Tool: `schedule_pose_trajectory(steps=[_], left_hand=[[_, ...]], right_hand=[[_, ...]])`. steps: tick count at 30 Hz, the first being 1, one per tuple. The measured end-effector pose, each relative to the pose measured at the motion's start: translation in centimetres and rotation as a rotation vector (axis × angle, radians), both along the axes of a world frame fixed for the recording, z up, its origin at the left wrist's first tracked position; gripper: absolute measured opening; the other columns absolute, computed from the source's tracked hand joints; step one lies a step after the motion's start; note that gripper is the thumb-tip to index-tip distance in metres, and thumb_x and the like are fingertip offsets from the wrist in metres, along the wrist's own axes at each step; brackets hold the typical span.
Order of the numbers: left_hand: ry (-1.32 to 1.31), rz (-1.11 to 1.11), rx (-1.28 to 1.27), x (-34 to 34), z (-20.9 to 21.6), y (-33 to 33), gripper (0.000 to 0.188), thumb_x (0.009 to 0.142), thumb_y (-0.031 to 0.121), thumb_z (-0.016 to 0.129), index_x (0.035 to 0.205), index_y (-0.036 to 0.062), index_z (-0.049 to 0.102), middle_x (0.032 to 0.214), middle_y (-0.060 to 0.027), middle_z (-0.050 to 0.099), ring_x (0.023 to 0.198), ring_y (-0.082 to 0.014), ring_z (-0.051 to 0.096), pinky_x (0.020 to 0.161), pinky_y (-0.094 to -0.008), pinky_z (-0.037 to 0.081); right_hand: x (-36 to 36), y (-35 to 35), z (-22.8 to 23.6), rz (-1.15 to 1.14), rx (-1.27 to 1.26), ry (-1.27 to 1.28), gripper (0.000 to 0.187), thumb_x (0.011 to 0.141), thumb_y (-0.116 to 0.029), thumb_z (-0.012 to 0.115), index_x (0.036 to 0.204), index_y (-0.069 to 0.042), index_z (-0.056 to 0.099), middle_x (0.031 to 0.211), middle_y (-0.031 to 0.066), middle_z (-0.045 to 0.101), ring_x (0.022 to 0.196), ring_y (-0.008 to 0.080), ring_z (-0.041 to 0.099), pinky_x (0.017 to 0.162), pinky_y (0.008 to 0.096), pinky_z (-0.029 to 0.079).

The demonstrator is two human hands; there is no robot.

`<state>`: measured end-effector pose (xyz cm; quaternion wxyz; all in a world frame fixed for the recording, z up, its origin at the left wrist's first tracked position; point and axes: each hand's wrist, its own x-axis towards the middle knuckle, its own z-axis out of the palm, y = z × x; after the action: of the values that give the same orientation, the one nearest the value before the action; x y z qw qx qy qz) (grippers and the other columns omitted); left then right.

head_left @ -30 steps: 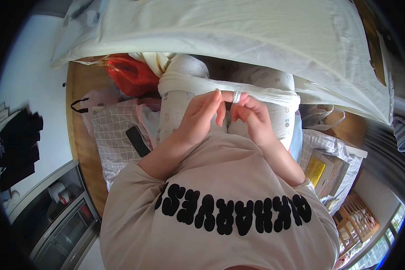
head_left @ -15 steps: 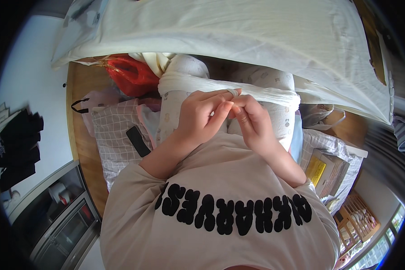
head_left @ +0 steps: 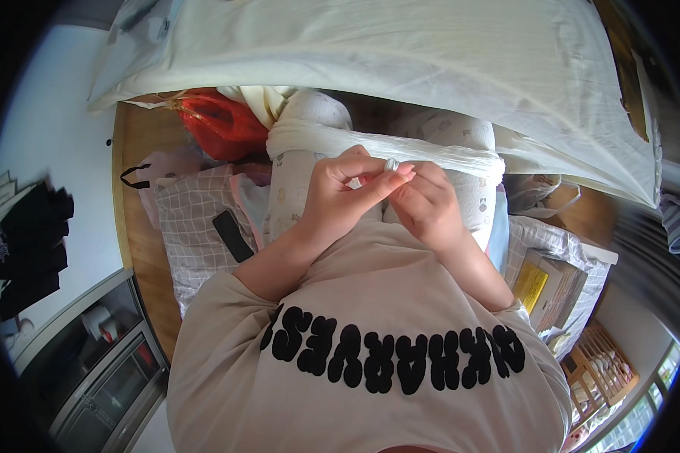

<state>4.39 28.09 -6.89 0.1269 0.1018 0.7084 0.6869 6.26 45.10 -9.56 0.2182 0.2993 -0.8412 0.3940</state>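
- A small white coil (head_left: 391, 164) is gathered at the fingertips of the left hand (head_left: 347, 185), in front of the lap; it appears to be wrapped round the index finger.
- By the left hand the coil seems to be held closely, with thumb and index finger drawn together around it.
- The right hand (head_left: 432, 202) is brought against the left fingertips with its fingers curled; whether a strand is pinched there cannot be told.
- The step in hand is judged to be the winding or tidying of fine strand into the coil.
- For the next move, a steady left finger and light, even tension from the right seem to be called for, so that the turns are not slipped loose.
- A white hank (head_left: 453, 156) of thin, crinkled strands is stretched in a flattened band around both legs, clothed in soft white printed trousers (head_left: 472, 200).
- Beyond the knees, a broad, lightly creased cream cloth (head_left: 400, 57) is spread; to the left, a glossy red bag (head_left: 223, 124) is seen, crumpled and rounded.
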Motion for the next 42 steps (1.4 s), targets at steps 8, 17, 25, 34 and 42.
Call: schedule_pose_trajectory(steps=[8,17,25,34,42], left_hand=[[0.067,0.01,0.152,0.7,-0.9,1.1,0.012,0.078,0.004,0.077,0.089,0.0033,0.072,0.082,-0.0036,0.067,0.076,-0.0124,0.061,0.065,-0.0283,0.049],[0.332,-0.246,-0.182,0.1,-0.5,-0.2,0.015,0.078,0.0,0.074,0.093,0.0,0.071,0.093,-0.0097,0.069,0.085,-0.0185,0.067,0.07,-0.0289,0.053],[0.158,-0.375,-0.188,0.0,0.2,-1.2,0.014,0.078,0.001,0.074,0.091,0.0008,0.07,0.09,-0.0095,0.069,0.081,-0.02,0.067,0.07,-0.0287,0.053],[-0.062,-0.329,-0.009,-0.7,0.3,-0.7,0.016,0.081,-0.004,0.071,0.09,-0.0018,0.058,0.086,-0.0066,0.068,0.086,-0.0128,0.067,0.074,-0.0264,0.054],[-0.047,-0.372,-0.026,-0.6,-0.9,-0.4,0.022,0.084,0.001,0.071,0.088,0.0006,0.049,0.082,-0.0073,0.065,0.08,-0.0125,0.064,0.072,-0.0268,0.051]], right_hand=[[-1.0,2.2,2.6,0.031,-0.452,-0.491,0.026,0.079,0.002,0.069,0.105,-0.001,0.068,0.093,0.0091,0.069,0.087,0.02,0.062,0.075,0.0317,0.051],[-2.6,2.5,3.5,0.276,-0.217,-0.422,0.027,0.061,0.005,0.074,0.078,-0.009,0.057,0.076,0.0027,0.06,0.074,0.0193,0.055,0.068,0.0311,0.043],[-2.7,2.5,3.1,0.432,-0.25,-0.54,0.024,0.059,0.007,0.067,0.071,-0.007,0.051,0.074,0.0036,0.054,0.073,0.0215,0.05,0.064,0.0318,0.04],[-1.8,3.1,1.8,0.283,-0.498,-0.56,0.026,0.065,0.009,0.066,0.082,-0.007,0.055,0.086,0.0048,0.058,0.08,0.0193,0.053,0.069,0.0314,0.043],[-1.3,3.9,1.4,0.431,-0.343,-0.618,0.03,0.068,0.009,0.067,0.091,-0.006,0.057,0.094,0.0068,0.058,0.086,0.0221,0.056,0.076,0.0327,0.045]])
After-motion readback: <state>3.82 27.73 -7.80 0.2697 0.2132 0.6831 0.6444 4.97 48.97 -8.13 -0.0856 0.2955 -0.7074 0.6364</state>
